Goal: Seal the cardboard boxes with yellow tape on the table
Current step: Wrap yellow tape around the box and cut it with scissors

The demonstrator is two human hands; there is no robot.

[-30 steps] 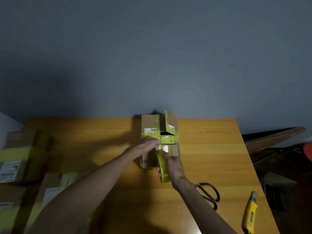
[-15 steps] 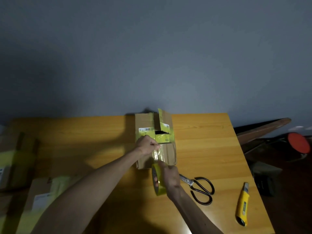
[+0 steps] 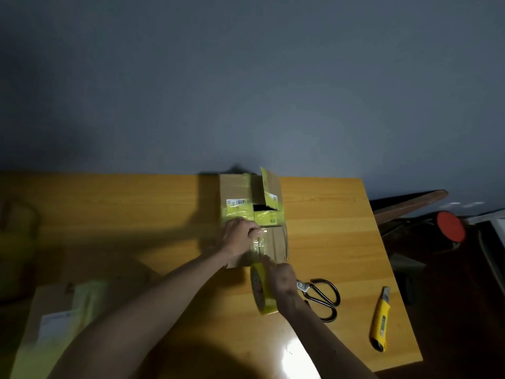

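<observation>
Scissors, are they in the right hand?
No, the scissors lie on the table beside the right hand, which grips the tape roll.

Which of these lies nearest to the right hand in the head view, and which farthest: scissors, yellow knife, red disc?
1. The scissors, on the table just right of the right hand gripping the tape roll.
2. The yellow knife, farther right near the table edge.
3. The red disc, off the table, far right.

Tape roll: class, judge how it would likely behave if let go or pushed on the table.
The tape roll is round and held on edge, so it would probably roll. Its hollow ring suggests lightness. The pulled strip looks thin, likely floppy.
</observation>
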